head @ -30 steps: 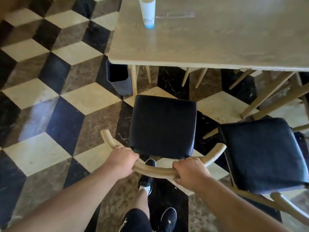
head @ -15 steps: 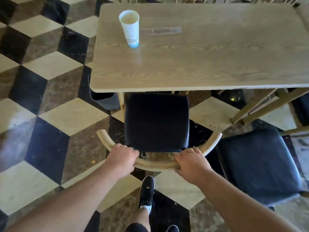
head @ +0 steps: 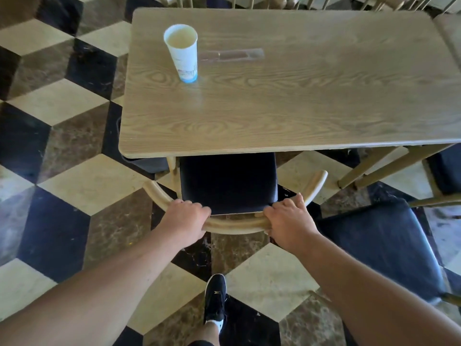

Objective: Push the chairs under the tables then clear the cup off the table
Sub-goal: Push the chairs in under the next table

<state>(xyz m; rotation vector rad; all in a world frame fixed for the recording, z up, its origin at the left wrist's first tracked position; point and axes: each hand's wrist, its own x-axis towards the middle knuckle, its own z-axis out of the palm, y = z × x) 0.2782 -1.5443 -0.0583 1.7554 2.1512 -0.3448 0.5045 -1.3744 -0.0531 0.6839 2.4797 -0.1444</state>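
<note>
A chair with a black padded seat [head: 227,182] and a curved pale wooden backrest [head: 234,224] stands at the near edge of the wooden table [head: 287,101], the front part of its seat hidden under the tabletop. My left hand [head: 183,219] grips the backrest left of centre. My right hand [head: 290,219] grips it right of centre. A white paper cup [head: 183,54] with a blue base stands upright on the table's far left part, holding pale liquid.
A second black-seated chair [head: 384,248] stands pulled out to the right. A dark bin [head: 147,163] sits under the table's left corner. More chair backs line the far side. My shoe [head: 215,300] is on the checkered floor.
The chair has slid forward, so its seat went from fully exposed to partly under the tabletop. Both hands stayed on the backrest and I stepped closer to the table.
</note>
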